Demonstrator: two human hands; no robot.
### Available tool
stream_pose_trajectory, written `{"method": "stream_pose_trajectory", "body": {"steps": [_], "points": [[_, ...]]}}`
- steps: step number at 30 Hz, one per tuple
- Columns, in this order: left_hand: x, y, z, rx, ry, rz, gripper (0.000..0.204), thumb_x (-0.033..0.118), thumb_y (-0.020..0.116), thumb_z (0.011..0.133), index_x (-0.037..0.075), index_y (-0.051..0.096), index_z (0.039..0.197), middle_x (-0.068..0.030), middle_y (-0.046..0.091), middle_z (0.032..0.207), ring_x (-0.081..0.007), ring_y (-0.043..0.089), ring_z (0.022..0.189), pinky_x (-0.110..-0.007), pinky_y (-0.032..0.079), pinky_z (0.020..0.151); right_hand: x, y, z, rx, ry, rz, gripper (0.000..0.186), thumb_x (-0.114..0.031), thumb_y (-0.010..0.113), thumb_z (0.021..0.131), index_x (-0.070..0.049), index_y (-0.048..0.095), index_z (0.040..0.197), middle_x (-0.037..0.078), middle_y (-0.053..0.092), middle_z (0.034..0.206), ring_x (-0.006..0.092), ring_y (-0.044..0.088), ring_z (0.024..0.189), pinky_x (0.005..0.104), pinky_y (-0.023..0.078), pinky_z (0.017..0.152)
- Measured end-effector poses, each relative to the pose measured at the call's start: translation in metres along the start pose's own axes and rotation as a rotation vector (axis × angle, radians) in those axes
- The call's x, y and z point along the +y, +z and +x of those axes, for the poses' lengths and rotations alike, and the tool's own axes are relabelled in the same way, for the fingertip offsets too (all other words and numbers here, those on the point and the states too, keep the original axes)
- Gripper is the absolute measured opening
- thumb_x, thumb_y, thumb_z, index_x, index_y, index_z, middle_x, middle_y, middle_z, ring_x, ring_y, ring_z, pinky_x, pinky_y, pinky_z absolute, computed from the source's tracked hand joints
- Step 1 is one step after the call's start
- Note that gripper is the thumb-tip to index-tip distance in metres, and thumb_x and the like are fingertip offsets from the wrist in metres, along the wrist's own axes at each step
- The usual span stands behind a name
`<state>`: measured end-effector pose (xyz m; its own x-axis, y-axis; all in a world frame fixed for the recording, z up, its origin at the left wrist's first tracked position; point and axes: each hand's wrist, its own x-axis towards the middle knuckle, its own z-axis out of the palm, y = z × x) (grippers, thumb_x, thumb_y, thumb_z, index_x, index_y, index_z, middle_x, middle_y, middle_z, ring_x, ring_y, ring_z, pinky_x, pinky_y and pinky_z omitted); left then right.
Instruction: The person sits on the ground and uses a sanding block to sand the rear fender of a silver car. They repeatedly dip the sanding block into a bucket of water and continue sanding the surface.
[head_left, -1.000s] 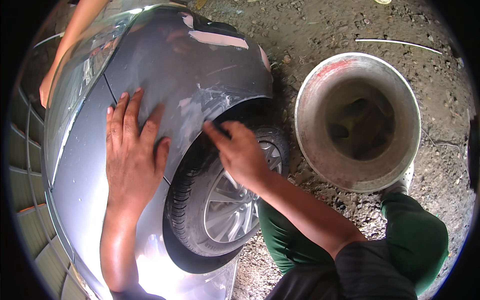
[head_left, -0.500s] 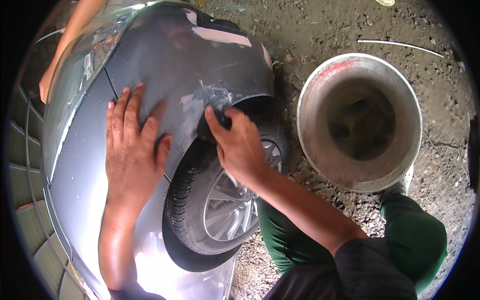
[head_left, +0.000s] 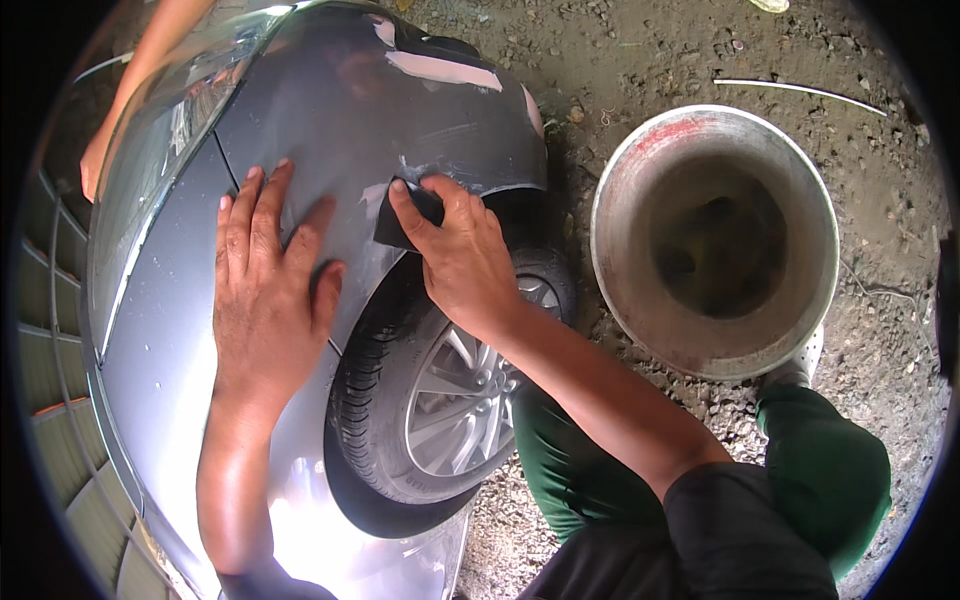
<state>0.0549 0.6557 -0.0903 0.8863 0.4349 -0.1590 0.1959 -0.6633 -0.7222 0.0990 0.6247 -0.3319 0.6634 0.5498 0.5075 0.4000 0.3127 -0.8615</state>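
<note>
On grey bodywork [head_left: 325, 110], the right grip [head_left: 465, 250] clasps a dark sheet [head_left: 392, 226]; the left grip [head_left: 262, 305] lies released.

Car [head_left: 355, 250] left, bucket [head_left: 620, 240] right on gravel ground [head_left: 885, 225].

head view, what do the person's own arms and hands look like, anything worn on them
The left hand and right hand are bare, with no glove, ring or watch visible. Both forearms are uncovered. The right sleeve is plain and blackish, ending near the elbow; only a dark strip of the left sleeve shows.
</note>
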Motion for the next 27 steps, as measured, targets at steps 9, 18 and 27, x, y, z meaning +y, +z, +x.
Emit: {"method": "stream_pose_trajectory", "body": {"steps": [9,18,27], "points": [[0.0,-0.002,0.002,0.013,0.006,0.002,0.058,0.015,0.079,0.093,0.014,0.064,0.149,-0.0158,0.041,0.171,-0.0418,0.032,0.162,-0.061,0.025,0.134,0.005,-0.001,0.002,-0.026,0.015,-0.029,0.076,0.005,0.065,0.088,-0.017,0.055,0.16,0.022,0.057,0.14,0.0385,0.06,0.112,0.0496,0.047,0.094],[0.0,-0.001,0.001,-0.003,0.011,0.016,0.058,0.016,0.079,0.093,0.015,0.064,0.149,-0.0152,0.042,0.171,-0.041,0.032,0.162,-0.06,0.025,0.135,0.017,0.003,0.013,0.043,-0.028,-0.086,0.075,0.005,0.062,0.088,-0.018,0.058,0.159,0.019,0.06,0.135,0.0351,0.06,0.106,0.0453,0.046,0.086],[0.002,0.001,-0.002,0.002,0.01,-0.001,0.056,0.016,0.078,0.094,0.014,0.064,0.148,-0.0158,0.041,0.171,-0.0406,0.032,0.162,-0.06,0.025,0.135,0.015,-0.003,0.0,-0.034,0.018,-0.008,0.075,0.008,0.063,0.088,-0.02,0.06,0.158,0.025,0.062,0.133,0.0416,0.062,0.111,0.0518,0.048,0.093]]}}
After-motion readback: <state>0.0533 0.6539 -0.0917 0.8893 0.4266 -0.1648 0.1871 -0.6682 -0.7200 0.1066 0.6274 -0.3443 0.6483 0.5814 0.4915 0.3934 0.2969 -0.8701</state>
